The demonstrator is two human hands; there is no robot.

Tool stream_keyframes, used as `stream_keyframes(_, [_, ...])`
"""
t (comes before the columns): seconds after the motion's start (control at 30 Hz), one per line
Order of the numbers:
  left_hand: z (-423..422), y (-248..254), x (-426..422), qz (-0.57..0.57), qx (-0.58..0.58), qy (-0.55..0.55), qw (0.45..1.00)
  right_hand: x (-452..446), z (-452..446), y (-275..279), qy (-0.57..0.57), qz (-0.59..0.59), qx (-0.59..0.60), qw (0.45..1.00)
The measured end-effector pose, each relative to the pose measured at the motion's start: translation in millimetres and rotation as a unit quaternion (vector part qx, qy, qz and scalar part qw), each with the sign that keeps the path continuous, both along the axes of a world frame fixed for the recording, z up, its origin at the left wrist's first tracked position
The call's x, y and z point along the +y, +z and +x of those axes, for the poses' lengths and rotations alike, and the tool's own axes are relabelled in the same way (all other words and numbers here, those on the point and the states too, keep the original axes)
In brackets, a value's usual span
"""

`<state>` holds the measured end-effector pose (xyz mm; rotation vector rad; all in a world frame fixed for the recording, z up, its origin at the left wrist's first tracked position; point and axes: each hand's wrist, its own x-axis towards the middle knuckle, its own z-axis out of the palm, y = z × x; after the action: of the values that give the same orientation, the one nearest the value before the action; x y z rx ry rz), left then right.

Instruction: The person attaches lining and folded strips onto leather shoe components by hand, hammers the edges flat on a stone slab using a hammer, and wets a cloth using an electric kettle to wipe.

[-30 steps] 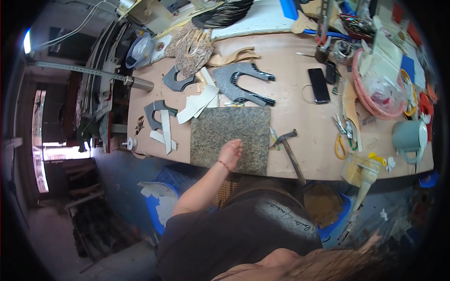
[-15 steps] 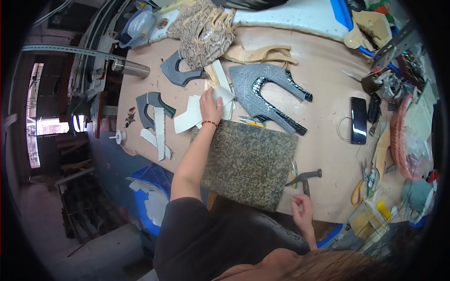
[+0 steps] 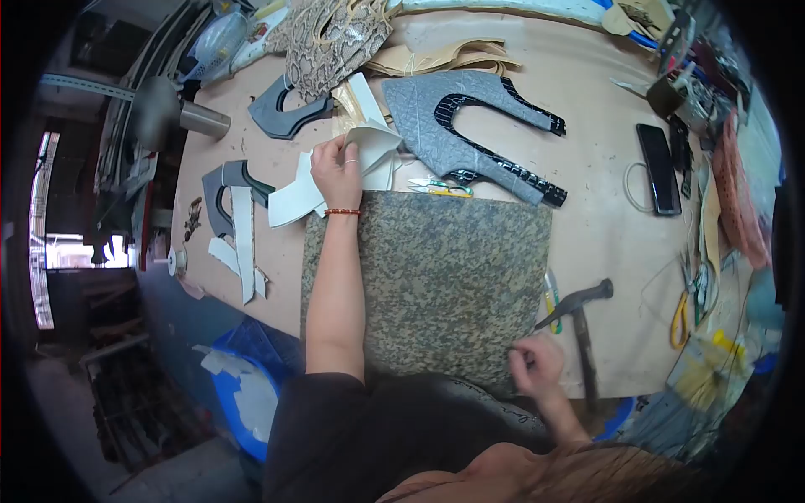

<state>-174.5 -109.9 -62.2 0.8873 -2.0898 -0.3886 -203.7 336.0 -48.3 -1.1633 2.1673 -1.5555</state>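
My left hand (image 3: 337, 169), with a beaded bracelet at the wrist, pinches a white sheet (image 3: 375, 141) and bends its edge up above other white pieces (image 3: 293, 198). Below it lies a speckled stone slab (image 3: 436, 277). My right hand (image 3: 537, 365) is curled at the slab's lower right corner, beside a hammer (image 3: 583, 323); whether its fingers hold anything is too small to tell. Beyond the slab are small yellow-handled snips (image 3: 440, 188) and a grey U-shaped piece with shiny black edging (image 3: 419, 113).
Dark grey cut pieces (image 3: 289, 113) and snakeskin-patterned material (image 3: 323, 50) lie at the back left. On the right are a phone (image 3: 658, 168), yellow-handled scissors (image 3: 680, 321) and a pink basket (image 3: 735, 201). A blue bin (image 3: 226, 394) stands below the table's left edge.
My left hand went from the slab to the white sheets and has lifted one. My right hand came into view and moved beside the hammer. The view has shifted closer to the table.
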Motion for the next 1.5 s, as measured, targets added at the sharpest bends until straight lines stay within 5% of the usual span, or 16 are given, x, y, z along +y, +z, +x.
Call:
stream_keyframes(0.13, [-1.2,0.8,-14.6,0.004,0.225,-0.004,0.974,5.1,8.9,-16.2,-0.164,-0.060,0.056,0.983])
stream_keyframes(0.27, [11.6,47.3,-23.8,0.048,0.457,-0.004,0.888,7.1,0.5,-38.3,-0.333,-0.117,0.069,0.933])
stream_keyframes(0.43, [91.0,165.7,19.0,0.106,0.613,-0.132,0.772,2.9,3.5,-33.6,-0.383,-0.042,0.235,0.893])
stream_keyframes(0.5, [129.1,178.4,32.3,0.115,0.553,-0.182,0.805,-0.6,1.8,-22.2,-0.373,0.014,0.345,0.861])
stream_keyframes(0.63, [179.2,148.9,56.2,0.080,0.311,-0.291,0.901,-6.0,-5.8,-23.6,-0.406,0.104,0.366,0.831])
stream_keyframes(0.7, [184.1,116.8,69.2,0.132,0.153,-0.399,0.895,-4.3,-7.0,-29.1,-0.402,0.189,0.315,0.839])
stream_keyframes(0.83, [177.2,70.3,110.5,0.198,-0.115,-0.505,0.832,-5.4,-7.9,-31.2,-0.408,0.172,0.318,0.838])
stream_keyframes(0.93, [147.7,41.2,129.9,0.173,-0.159,-0.540,0.808,-4.9,-7.6,-29.6,-0.413,0.173,0.313,0.838])
stream_keyframes(1.2, [110.8,11.2,160.8,0.037,-0.091,-0.519,0.849,-5.9,-11.6,-33.9,-0.438,0.215,0.273,0.829])
stream_keyframes(1.5, [113.9,9.9,164.5,0.060,-0.057,-0.530,0.844,-4.1,-13.2,-28.2,-0.424,0.203,0.266,0.842])
